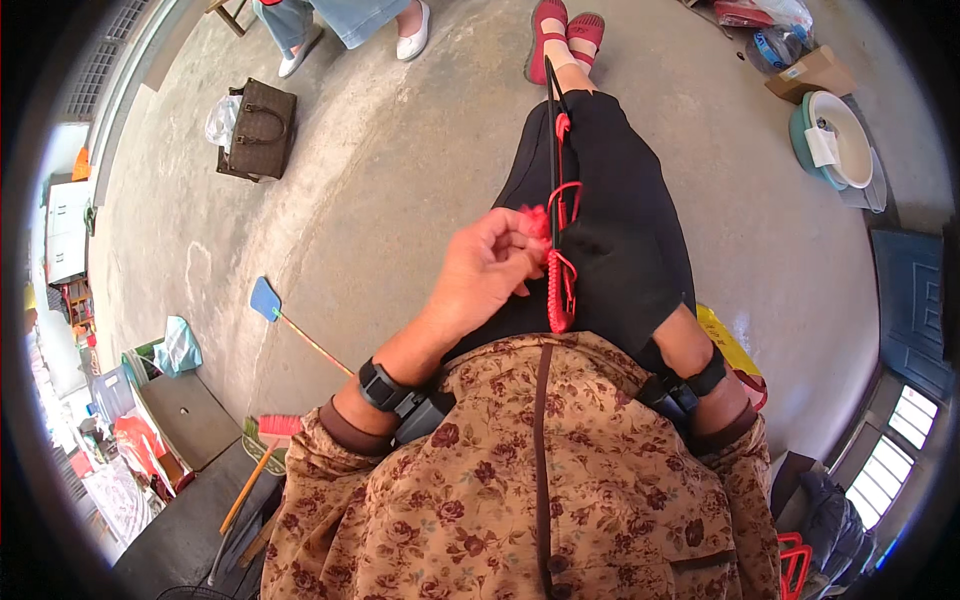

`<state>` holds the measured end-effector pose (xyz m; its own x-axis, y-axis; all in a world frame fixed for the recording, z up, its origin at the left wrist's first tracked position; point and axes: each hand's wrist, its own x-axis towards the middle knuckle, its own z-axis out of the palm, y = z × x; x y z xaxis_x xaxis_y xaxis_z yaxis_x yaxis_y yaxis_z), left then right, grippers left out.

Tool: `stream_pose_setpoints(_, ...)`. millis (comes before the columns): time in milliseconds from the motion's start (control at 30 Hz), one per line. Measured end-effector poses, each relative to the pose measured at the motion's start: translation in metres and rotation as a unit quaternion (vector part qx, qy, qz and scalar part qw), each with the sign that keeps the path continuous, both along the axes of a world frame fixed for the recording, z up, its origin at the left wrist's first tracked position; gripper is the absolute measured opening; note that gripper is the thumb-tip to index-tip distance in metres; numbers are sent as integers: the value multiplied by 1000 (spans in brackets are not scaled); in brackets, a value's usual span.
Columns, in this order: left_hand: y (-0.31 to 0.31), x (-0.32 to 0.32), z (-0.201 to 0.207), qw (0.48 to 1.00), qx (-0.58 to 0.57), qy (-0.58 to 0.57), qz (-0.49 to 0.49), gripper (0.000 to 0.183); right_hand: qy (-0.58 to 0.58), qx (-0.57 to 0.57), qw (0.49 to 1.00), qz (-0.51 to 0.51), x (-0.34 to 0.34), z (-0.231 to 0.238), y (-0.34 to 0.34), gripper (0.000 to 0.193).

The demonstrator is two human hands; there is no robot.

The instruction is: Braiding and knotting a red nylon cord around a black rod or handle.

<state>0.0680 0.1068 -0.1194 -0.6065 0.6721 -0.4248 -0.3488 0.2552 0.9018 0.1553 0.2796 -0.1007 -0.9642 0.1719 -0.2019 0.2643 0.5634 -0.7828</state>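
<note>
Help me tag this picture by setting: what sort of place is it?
Probably a home, perhaps a ground-floor room or storage area, though I can't be certain. Household things suggest it: a fly swatter, a broom and a white basin.

This looks like a plain ground-floor room of a home, perhaps doubling as a household work or storage space. The bare, stained concrete floor (pixel 400 160) suggests a utilitarian room, while the everyday goods around it point to domestic use: a blue fly swatter (pixel 265 299) at left of centre, a pink-bristled broom (pixel 279 426) at lower left, a white washbasin (pixel 845 140) at upper right near a cardboard box (pixel 812 72), and a brown handbag (pixel 262 130) at upper left. A blue panelled door (pixel 905 300) stands at the right edge; mixed belongings crowd the left edge.
</note>
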Motion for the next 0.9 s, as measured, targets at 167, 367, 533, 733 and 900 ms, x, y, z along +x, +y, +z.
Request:
stream_pose_setpoints(167,-22,-16,11,993,93,-24,74,17,-5,-62,996,-65,6,3,18,14)
stream_pose_setpoints(367,-36,-27,47,979,169,-115,-16,36,110,-335,916,-190,23,44,62,18)
stream_pose_setpoints(533,3,1,76,839,368,-378,-132,69,140,-322,921,-169,48,76,62,21)
stream_pose_setpoints(733,7,-6,76,763,382,-505,133,59,105,-328,921,-183,56,70,49,25)
stream_pose_setpoints(900,-39,-14,56,820,295,-468,142,49,35,-357,924,-135,57,33,22,29)
